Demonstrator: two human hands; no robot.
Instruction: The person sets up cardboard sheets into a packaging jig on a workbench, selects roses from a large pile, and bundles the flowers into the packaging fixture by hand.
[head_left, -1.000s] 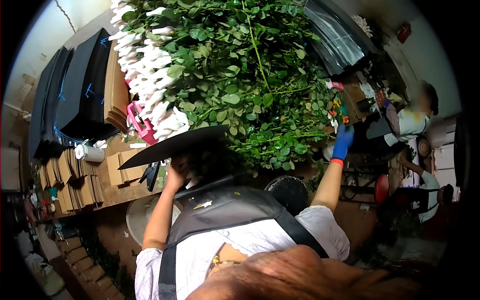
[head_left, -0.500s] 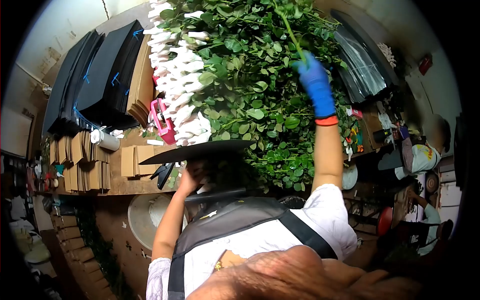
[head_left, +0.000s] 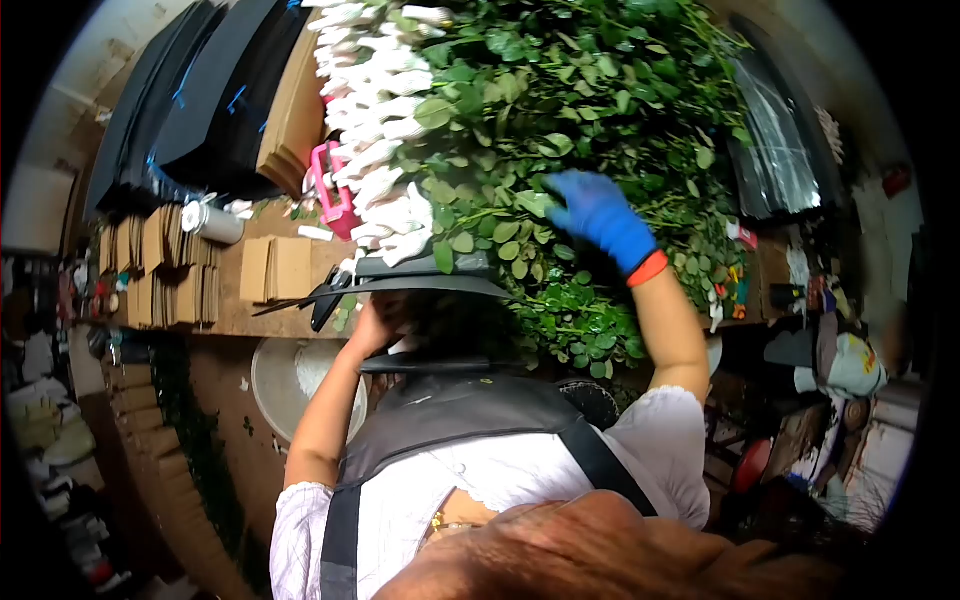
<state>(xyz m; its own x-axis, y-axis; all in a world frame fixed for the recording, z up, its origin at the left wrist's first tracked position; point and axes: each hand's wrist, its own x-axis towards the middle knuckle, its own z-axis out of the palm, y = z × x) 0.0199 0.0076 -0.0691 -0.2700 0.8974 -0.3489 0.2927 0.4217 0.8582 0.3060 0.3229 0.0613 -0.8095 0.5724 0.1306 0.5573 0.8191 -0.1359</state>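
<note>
Your blue-gloved right hand [head_left: 602, 216] was open over the leafy green stems [head_left: 590, 100], heaped to the brown wooden worktop [head_left: 262, 317]'s near edge; there, your bare left hand [head_left: 374, 325], its grip hidden, was beneath the curved black sheet [head_left: 430, 285].

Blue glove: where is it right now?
In the head view, the blue glove is right of centre, on the right hand, over the green leaves.

Fisheye bend, dark corners, glare on plastic wrap [head_left: 785, 165], far right seemingly blurred
</note>
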